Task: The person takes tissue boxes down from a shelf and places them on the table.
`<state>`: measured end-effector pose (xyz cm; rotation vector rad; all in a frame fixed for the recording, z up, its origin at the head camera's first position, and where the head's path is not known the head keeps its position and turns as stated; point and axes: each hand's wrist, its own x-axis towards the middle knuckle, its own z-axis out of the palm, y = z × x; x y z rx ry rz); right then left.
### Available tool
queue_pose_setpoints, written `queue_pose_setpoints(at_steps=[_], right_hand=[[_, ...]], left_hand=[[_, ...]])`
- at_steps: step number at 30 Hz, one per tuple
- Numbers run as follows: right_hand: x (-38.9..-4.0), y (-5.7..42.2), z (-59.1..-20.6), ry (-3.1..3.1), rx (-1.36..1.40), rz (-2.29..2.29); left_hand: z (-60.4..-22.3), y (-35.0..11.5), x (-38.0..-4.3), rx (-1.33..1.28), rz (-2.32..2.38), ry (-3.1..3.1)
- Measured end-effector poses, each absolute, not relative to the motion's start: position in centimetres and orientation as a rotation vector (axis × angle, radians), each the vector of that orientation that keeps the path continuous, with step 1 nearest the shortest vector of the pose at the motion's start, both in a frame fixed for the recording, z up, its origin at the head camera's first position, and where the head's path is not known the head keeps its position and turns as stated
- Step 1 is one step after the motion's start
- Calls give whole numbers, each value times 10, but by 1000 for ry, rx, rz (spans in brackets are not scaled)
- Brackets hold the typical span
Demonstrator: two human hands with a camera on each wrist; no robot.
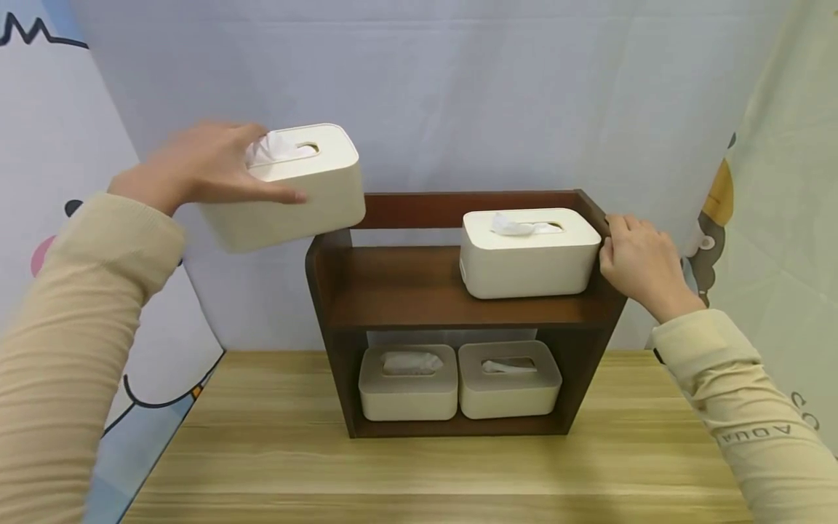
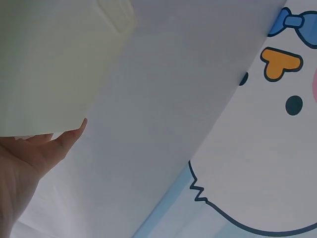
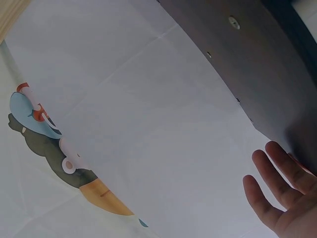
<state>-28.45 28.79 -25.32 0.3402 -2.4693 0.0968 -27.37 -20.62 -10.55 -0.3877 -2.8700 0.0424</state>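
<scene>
My left hand [image 1: 208, 164] grips a cream tissue box [image 1: 327, 193] from above, its thumb along the near side, a white tissue by the fingers. The box is in the air, tilted, to the upper left of a dark brown wooden shelf [image 1: 406, 309]. In the left wrist view, that box's wall [image 2: 44, 69] rises over the fingers. With thumb and forefinger, my right hand [image 1: 644, 266] holds the upper right side panel of the shelf. In the right wrist view several fingers [image 3: 272, 196] lie straight beside the panel [image 3: 247, 64]. A second tissue box [image 1: 530, 266] sits on the upper tier's right half.
Two more tissue boxes, a left one [image 1: 409, 397] and a right one [image 1: 511, 393], stand side by side on the shelf's lower tier. The shelf is on a wood-grain table [image 1: 425, 477]. Pale cloth [image 1: 425, 94] hangs behind, and printed cartoon cloths flank both sides.
</scene>
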Motion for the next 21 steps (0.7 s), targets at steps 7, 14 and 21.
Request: queue_pose_setpoints(at_steps=[7, 14, 21], right_hand=[[-284, 289, -253, -2477, 336, 91], [-282, 289, -253, -2459, 333, 93], [-282, 289, -253, -2451, 328, 100]], left_hand=[[-110, -229, -270, -330, 83, -2867], [-117, -253, -265, -256, 100, -2878], [-137, -277, -264, -220, 79, -2905]])
